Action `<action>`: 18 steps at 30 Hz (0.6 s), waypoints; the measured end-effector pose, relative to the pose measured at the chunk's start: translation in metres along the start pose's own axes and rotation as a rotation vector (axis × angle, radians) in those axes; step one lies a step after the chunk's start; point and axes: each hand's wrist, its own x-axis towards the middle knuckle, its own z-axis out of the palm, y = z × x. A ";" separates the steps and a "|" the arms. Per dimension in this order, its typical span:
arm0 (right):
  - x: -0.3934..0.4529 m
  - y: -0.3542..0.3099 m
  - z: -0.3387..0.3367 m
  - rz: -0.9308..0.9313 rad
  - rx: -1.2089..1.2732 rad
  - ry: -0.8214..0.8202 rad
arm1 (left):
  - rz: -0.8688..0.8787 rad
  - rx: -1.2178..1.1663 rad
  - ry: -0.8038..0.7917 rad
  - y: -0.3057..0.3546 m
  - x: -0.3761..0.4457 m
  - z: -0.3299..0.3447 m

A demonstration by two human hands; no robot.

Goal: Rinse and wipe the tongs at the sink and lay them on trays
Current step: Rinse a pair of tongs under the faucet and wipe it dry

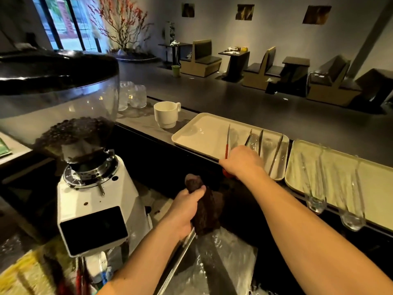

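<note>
Right hand reaches far, knuckles up, grasping red-handled metal tongs over near edge of cream rectangular tray. Left hand clenches dark brown cloth near sink. No legible writing.

Head view looks forward and down, close over the counter.

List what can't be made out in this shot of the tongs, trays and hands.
- Head view: right hand covers its own fingers and the red-handled tongs' grip.
- Sink basin: motion blur and glare.
- Right tray: cut off by the frame edge; clear tongs blurred.
- Brown cloth: lower end lost in shadow.
</note>
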 end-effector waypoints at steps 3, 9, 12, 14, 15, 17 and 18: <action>0.007 0.000 0.006 0.062 0.105 0.009 | -0.001 -0.015 0.006 0.000 0.000 0.000; -0.026 0.003 -0.007 -0.072 -0.106 0.256 | 0.010 -0.074 0.018 0.001 -0.004 -0.017; -0.057 -0.002 0.000 -0.224 -0.004 0.118 | -0.002 -0.079 0.035 -0.007 -0.014 -0.032; -0.081 -0.010 0.007 -0.301 0.125 -0.066 | -0.007 -0.098 0.069 -0.015 -0.027 -0.047; -0.093 -0.013 0.012 -0.329 0.218 -0.131 | -0.011 -0.100 0.076 -0.019 -0.034 -0.053; -0.118 -0.023 0.028 -0.390 0.394 -0.219 | -0.034 -0.120 0.089 -0.028 -0.052 -0.071; -0.131 -0.028 0.037 -0.432 0.442 -0.253 | -0.051 -0.136 0.097 -0.031 -0.062 -0.079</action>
